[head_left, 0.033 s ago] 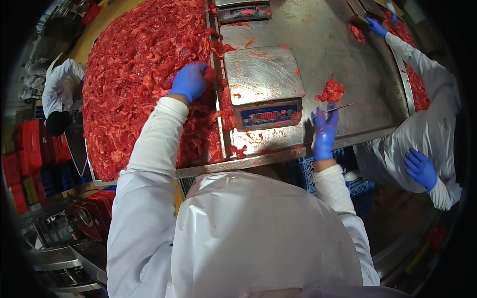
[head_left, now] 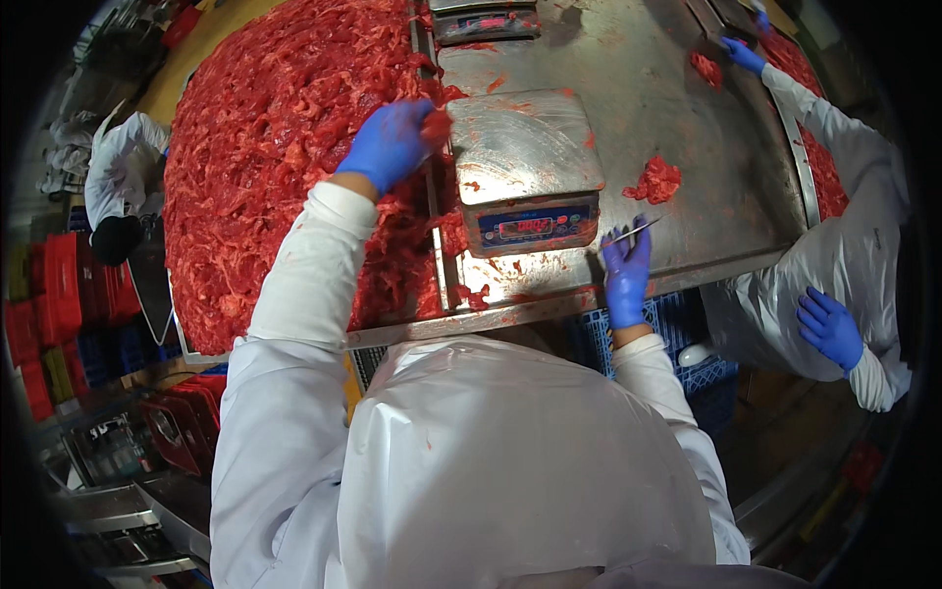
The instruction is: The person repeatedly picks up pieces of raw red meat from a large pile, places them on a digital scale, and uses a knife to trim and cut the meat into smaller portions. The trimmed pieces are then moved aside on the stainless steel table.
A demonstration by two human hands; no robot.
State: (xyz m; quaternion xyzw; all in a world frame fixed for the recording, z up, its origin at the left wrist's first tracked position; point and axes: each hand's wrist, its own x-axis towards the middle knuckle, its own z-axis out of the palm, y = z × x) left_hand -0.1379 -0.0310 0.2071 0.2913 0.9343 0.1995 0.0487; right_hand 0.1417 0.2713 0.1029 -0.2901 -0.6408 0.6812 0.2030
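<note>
My left hand (head_left: 388,147), in a blue glove, is closed on a piece of raw red meat (head_left: 437,128). It is above the right side of a large heap of raw meat (head_left: 275,157), near the metal rim by the scale. The piece is slightly blurred. My right hand (head_left: 626,275), also gloved in blue, holds a thin, pointed metal tool (head_left: 633,231), perhaps a narrow knife, between its fingers and thumb. Just beyond that hand, a small clump of meat (head_left: 654,181) lies on the steel table. A bench scale (head_left: 530,147) with a bare, smeared steel plate stands between my hands, its display lit red.
A second scale (head_left: 486,22) stands at the far edge of the steel table (head_left: 687,128). On the right, a co-worker's gloved hand (head_left: 744,56) is near another meat lump (head_left: 705,69). Blue crates (head_left: 706,373) sit below the table. Another person (head_left: 128,167) is at far left.
My left hand has lifted and moved right with the meat, toward the scale. My right hand has drawn slightly left and back from the small clump, still holding the thin tool.
</note>
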